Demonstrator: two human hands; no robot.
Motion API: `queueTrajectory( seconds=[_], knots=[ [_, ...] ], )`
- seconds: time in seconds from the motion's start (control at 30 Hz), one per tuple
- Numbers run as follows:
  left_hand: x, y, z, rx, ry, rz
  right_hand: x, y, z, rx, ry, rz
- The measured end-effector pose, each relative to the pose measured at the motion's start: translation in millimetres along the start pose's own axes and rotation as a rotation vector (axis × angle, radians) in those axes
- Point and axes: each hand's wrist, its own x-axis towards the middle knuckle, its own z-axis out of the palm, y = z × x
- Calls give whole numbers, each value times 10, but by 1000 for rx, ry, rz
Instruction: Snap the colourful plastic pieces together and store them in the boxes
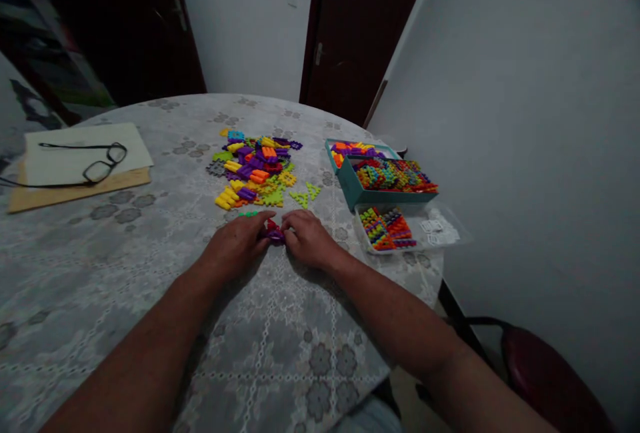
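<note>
Close together at the middle of the table, my left hand (238,242) and my right hand (307,238) pinch a small red and purple plastic building piece (275,233) between their fingertips. Fingers of both hands hide part of it, so its full shape cannot be made out. A green piece (249,214) lies just beyond my left hand. Beyond both hands is a loose pile of plastic building pieces (260,166) in yellow, purple, orange, green and blue. Lime-green triangular pieces (300,198) lie at the pile's right edge.
On the right stand a teal box (350,186) and a clear plastic container (380,251), both holding rows of colourful pieces. Eyeglasses (100,170) rest on paper (65,133) at the left. A patterned cloth (240,340) covers the table. A dark red chair (545,373) stands at lower right.
</note>
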Motion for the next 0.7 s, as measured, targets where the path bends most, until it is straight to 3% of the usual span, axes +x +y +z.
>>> queueTrajectory(
  seconds=[0.13,0.3,0.43,0.7],
  knots=[
    [-25,15,8,-62,31,-10,-21,7,33,63,-50,-58],
    [-45,78,-25,-90,3,-38,-38,123,46,-5,51,-39],
    [-42,108,-22,-100,8,-62,-39,168,28,-52,9,-48],
    [-38,113,-34,-249,42,-54,-18,196,-9,82,8,-2]
  ],
)
